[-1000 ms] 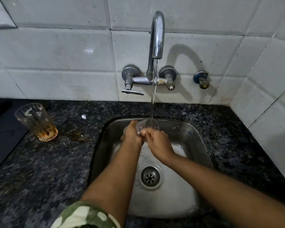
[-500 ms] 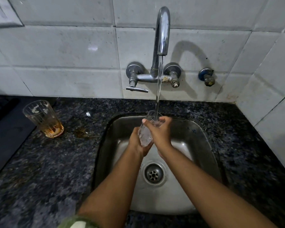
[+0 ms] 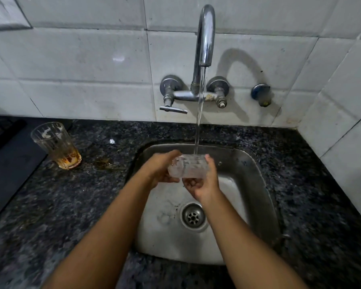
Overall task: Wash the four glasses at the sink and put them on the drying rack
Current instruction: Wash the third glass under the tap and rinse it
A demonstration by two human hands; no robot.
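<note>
Two glasses are seen. A dirty glass (image 3: 56, 146) with amber residue at its bottom is stood upright on the dark granite tabletop (image 3: 50, 205), well left of the sink (image 3: 256, 184); a brownish spill (image 3: 104, 162) is spread just beside it. A clear glass (image 3: 188, 168) is held on its side over the sink basin, under the water stream (image 3: 199, 113) from the wall tap (image 3: 204, 38). Left hand (image 3: 162, 168) is cupped around the glass's left end, fingers curled onto it. Right hand (image 3: 204, 182) is wrapped under and behind the right end, fingers closed on it. The drain (image 3: 193, 215) is exposed below the hands. No rack is framed.
</note>
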